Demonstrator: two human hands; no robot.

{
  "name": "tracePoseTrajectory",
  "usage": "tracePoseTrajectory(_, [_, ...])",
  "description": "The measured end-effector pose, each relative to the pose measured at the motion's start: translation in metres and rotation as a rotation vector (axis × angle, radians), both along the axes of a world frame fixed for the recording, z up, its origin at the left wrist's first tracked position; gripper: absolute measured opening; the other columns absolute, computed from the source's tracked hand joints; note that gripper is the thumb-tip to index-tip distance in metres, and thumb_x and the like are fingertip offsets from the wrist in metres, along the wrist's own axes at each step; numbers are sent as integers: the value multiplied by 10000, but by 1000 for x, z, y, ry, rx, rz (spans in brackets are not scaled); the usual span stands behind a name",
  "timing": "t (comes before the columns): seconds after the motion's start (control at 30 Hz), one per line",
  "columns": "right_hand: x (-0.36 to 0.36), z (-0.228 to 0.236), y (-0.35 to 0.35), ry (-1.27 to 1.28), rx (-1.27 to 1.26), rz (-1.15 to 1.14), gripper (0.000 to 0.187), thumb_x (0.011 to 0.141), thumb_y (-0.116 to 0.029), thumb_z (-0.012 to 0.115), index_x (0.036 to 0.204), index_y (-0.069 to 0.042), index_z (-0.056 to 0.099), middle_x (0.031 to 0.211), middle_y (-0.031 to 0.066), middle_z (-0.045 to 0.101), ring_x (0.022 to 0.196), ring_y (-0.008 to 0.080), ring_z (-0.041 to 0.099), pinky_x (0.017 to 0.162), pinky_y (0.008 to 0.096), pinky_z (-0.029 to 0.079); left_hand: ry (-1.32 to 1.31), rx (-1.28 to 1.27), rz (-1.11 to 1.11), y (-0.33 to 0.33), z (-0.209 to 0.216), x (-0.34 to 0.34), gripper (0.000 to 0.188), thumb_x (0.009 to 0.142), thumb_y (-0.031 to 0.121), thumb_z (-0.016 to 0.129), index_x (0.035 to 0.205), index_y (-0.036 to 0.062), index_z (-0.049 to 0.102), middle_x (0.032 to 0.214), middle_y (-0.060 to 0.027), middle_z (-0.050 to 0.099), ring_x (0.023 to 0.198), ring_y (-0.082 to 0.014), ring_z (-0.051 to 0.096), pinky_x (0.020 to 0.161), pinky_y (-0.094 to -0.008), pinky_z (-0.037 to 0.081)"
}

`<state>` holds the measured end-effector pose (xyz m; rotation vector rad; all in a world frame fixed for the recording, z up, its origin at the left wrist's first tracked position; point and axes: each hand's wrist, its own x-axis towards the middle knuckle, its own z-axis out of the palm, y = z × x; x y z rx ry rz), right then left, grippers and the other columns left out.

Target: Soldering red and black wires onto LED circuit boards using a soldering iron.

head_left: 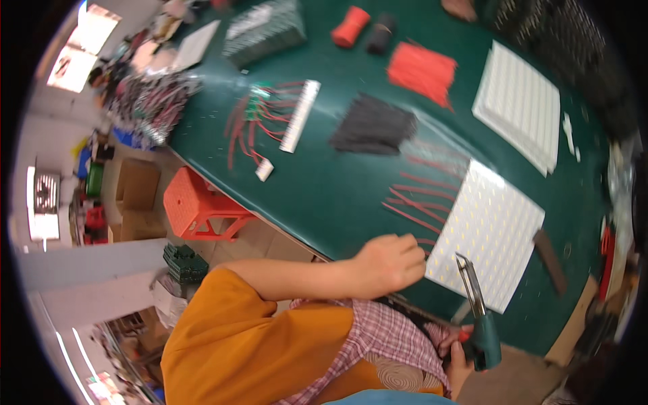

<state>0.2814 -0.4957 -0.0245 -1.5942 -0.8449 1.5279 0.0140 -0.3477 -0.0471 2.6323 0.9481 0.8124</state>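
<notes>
Tool handle [487, 344] partly hides the right hand [460, 365].

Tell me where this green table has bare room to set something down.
A broad bare patch of table lies between the wired white strip, black wires and the red wires beside the white panel; a smaller one, between the grey stack and red roll. Your left hand and soldering iron crowd the panel.

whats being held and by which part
Right hand: a soldering gun, by its green handle. Left hand: cannot tell whether it pinches a red wire.
</notes>
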Motion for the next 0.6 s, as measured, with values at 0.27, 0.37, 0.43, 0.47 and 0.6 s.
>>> tracePoseTrajectory(0.27, [3,6,64,388,380,-313,388,900,-188,587,1240,-54,458,702,69,532,506,130,477,445,267,409,-42,11,79,-24,5,-10,233,756,153,606,966,70,663,883,-27,580,881,-197,593,656,-297,467])
tracePoseTrajectory(0.37, [8,8,81,454,380,-344,338,954,-234,553,1247,-84,475,718,32,526,520,85,445,485,235,378,-96,25,113,-24,9,-21,203,749,146,610,932,73,657,854,-30,571,855,-203,591,634,-308,464])
tracePoseTrajectory(0.43, [13,8,88,483,362,-336,345,953,-243,553,1259,-97,486,716,22,518,533,88,449,498,237,379,-144,29,157,-23,12,-30,180,732,136,620,897,73,656,817,-43,563,805,-217,587,613,-333,465])
tracePoseTrajectory(0.47, [12,5,95,526,297,-383,347,948,-232,555,1262,-94,503,753,21,525,591,97,476,537,261,397,-150,21,175,-22,13,-39,188,726,128,629,902,71,668,807,-49,575,783,-225,594,604,-342,469])
tracePoseTrajectory(0.6, [4,-14,112,667,303,-241,367,902,-151,577,1246,-45,508,1259,201,603,1147,313,608,1055,516,440,-76,-51,366,-33,27,-76,220,710,-2,652,922,43,694,791,-74,617,752,-273,604,608,-372,485])
